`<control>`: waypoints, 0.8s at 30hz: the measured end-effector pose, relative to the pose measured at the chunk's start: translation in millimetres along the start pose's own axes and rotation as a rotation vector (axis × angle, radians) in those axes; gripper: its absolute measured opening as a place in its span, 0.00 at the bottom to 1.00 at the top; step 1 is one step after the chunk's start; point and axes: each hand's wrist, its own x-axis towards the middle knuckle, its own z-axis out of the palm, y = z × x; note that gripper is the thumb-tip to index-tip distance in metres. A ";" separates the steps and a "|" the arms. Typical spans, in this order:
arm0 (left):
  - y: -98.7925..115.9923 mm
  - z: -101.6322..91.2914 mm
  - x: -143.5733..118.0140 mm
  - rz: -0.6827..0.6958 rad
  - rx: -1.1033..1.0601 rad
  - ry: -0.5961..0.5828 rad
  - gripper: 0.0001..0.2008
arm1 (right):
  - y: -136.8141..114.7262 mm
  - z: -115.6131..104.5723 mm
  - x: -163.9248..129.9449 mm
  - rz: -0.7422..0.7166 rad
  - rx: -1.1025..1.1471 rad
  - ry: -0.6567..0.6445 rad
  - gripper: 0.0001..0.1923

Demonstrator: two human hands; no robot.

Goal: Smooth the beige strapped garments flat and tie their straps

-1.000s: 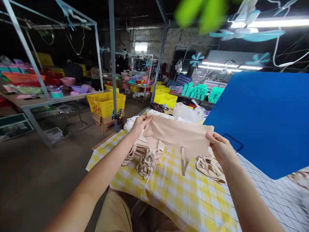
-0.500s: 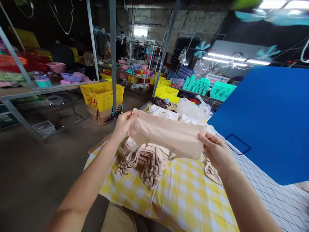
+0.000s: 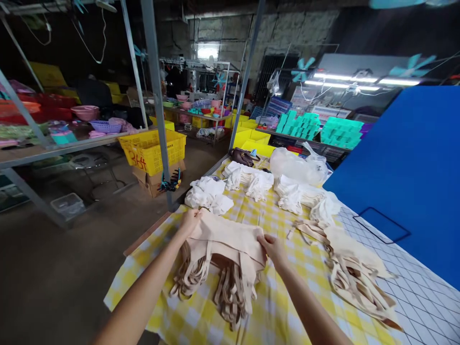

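Note:
My left hand (image 3: 190,222) is closed on the upper left corner of a beige strappy garment (image 3: 230,235), and my right hand (image 3: 272,245) pinches its right corner. Held between them, the garment lies flat over a pile of similar beige pieces (image 3: 233,297), whose thin straps hang toward me in bunches. Whether it rests fully on the pile, I cannot tell. To the right, more beige garments (image 3: 355,273) lie in a loose, tangled heap. Under everything is a yellow-and-white checked cloth (image 3: 283,297).
Behind the pile are a crumpled white cloth heap (image 3: 208,194), stacked white garments (image 3: 251,179) and a clear plastic bag (image 3: 298,165). A blue panel (image 3: 406,182) stands at right beside a wire grid (image 3: 431,292). A metal post (image 3: 158,96) rises at the table's left edge.
Both hands have lowered the beige garment from stretched out in the air down onto the pile. My right hand has come in closer to the left. The view has shifted, showing more of the table.

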 end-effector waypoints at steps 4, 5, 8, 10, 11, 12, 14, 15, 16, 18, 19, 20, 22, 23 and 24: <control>6.2 -4.7 2.5 -0.004 0.250 -0.001 0.11 | 9.7 5.5 4.6 -0.039 -0.118 0.067 0.20; 8.7 -5.4 2.8 -0.007 0.306 -0.010 0.11 | 10.1 5.7 4.8 -0.043 -0.147 0.082 0.19; 12.1 -1.7 1.6 -0.041 0.472 -0.043 0.11 | 11.8 8.9 4.5 -0.034 -0.228 0.113 0.15; 11.5 3.2 -1.0 -0.069 0.579 -0.056 0.11 | 13.2 13.0 3.5 -0.021 -0.278 0.124 0.13; 11.0 5.3 -2.5 -0.077 0.628 -0.060 0.11 | 13.5 15.2 2.6 -0.016 -0.304 0.126 0.12; 10.9 6.8 -3.9 -0.082 0.671 -0.064 0.11 | 13.5 17.1 1.2 -0.012 -0.328 0.128 0.11; 12.6 7.8 -6.7 -0.085 0.732 -0.080 0.13 | 13.1 19.6 -3.2 -0.003 -0.365 0.137 0.10; 14.7 7.5 -8.2 -0.083 0.760 -0.088 0.14 | 13.2 19.7 -6.5 0.001 -0.377 0.145 0.10; 17.5 6.8 -9.8 -0.069 0.796 -0.090 0.16 | 14.0 18.8 -10.2 0.002 -0.383 0.153 0.11; 24.0 4.9 -13.8 0.000 0.918 -0.060 0.21 | 19.4 13.2 -18.2 -0.003 -0.391 0.174 0.14; 27.0 4.0 -16.0 0.076 0.998 -0.026 0.23 | 24.6 7.9 -21.9 -0.005 -0.395 0.185 0.15; 29.4 3.4 -18.4 0.150 1.056 0.005 0.25 | 31.6 0.5 -25.4 -0.006 -0.403 0.200 0.16; 32.0 4.2 -24.0 0.267 1.077 0.024 0.25 | 50.5 -22.0 -32.0 0.011 -0.467 0.262 0.15; 32.4 6.3 -27.8 0.335 1.040 0.040 0.25 | 61.4 -37.2 -35.3 0.032 -0.517 0.307 0.15; 32.4 10.0 -32.5 0.412 0.968 0.052 0.25 | 72.6 -54.5 -38.6 0.059 -0.571 0.355 0.14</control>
